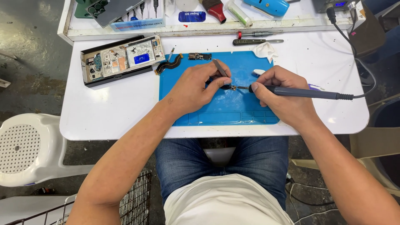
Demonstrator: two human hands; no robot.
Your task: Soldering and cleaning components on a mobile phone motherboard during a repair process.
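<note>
At the bottom of the frame sit the person's blue jeans and white shirt, with a wire basket (135, 196) at lower left and a white plastic chair (25, 150) on the grey concrete floor at the left edge.

Above them is a white table (104, 112), and in its centre lies a blue work mat (225, 112). On the mat the left hand (196, 87) is closed around metal tweezers (220, 68), whose tips press a small component (231, 88) down at the middle of the mat. The right hand (283, 93) grips a dark soldering iron (300, 92) like a pen; its tip touches the same small component, and its cable runs to the right edge of the table.

Further up on the mat are a black flex cable (168, 64) and a small dark board (199, 56). A crumpled white tissue (265, 50) lies at the mat's upper right corner. To the upper left an opened phone (121, 58) rests on the table, inside parts showing.

At the top of the frame, a raised white shelf (291, 18) carries a tool set box (137, 16), a red-handled brush (214, 9) and a light blue device (266, 6).
</note>
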